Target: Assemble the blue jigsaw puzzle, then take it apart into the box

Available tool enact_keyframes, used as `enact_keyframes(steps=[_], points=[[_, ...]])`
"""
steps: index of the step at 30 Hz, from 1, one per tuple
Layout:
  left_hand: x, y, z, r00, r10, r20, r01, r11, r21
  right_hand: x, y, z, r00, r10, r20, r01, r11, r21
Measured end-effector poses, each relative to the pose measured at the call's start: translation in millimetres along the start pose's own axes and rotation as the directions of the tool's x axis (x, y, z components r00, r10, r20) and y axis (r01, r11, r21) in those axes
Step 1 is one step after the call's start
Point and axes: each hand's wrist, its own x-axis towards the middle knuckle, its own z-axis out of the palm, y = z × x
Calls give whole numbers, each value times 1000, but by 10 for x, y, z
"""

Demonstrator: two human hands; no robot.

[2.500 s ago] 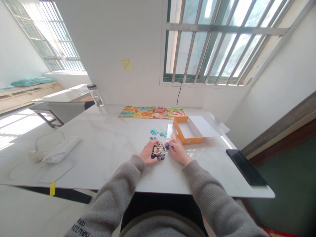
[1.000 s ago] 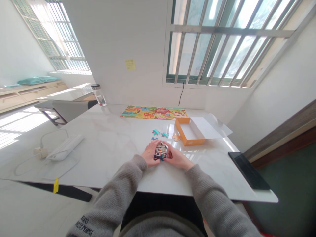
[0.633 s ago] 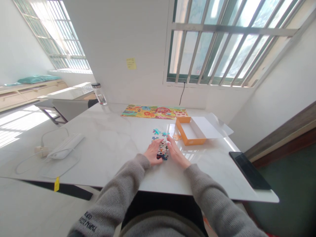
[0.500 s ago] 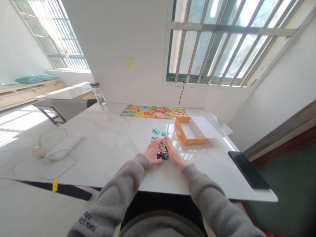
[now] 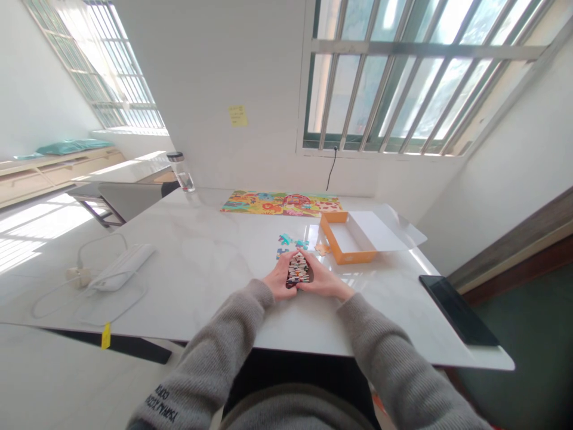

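A stack of jigsaw puzzle pieces (image 5: 298, 272) sits between my two hands near the middle of the white table (image 5: 197, 251), its layered edges facing up. My left hand (image 5: 280, 276) is closed against its left side, while my right hand (image 5: 324, 279) wraps its right side; the thumbs come close at the near end. Just beyond the fingertips lie a few loose teal and blue puzzle pieces (image 5: 285, 239). An orange puzzle piece (image 5: 322, 249) rests to their right, beside the orange box (image 5: 353, 258).
Along the wall lies a colourful animal picture strip (image 5: 282, 203). A clear bottle (image 5: 182, 174) stands at the back left. A white power strip (image 5: 123, 269) with cables is on the left, a black tablet (image 5: 457, 310) at the right edge. The box's clear lid flap (image 5: 398, 230) extends rightward.
My right hand has shifted from flat along the stack to curling around it, its thumb now at the near end. The stack looks wider and tilted between my hands.
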Motion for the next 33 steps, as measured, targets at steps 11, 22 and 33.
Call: enact_keyframes(steps=[11,22,33], points=[[162,-518,-376,962,-247,-120,273,912,307,-43,55,-118,990,97,-102,-108,988,-110],[87,-404,-319,957,-263,-125,275,957,89,-58,94,-134,986,118,-116,-128,988,-85],[143,-80,-314,927,-371,44,355,837,-416,-68,70,-162,984,149,-97,-156,985,-70]])
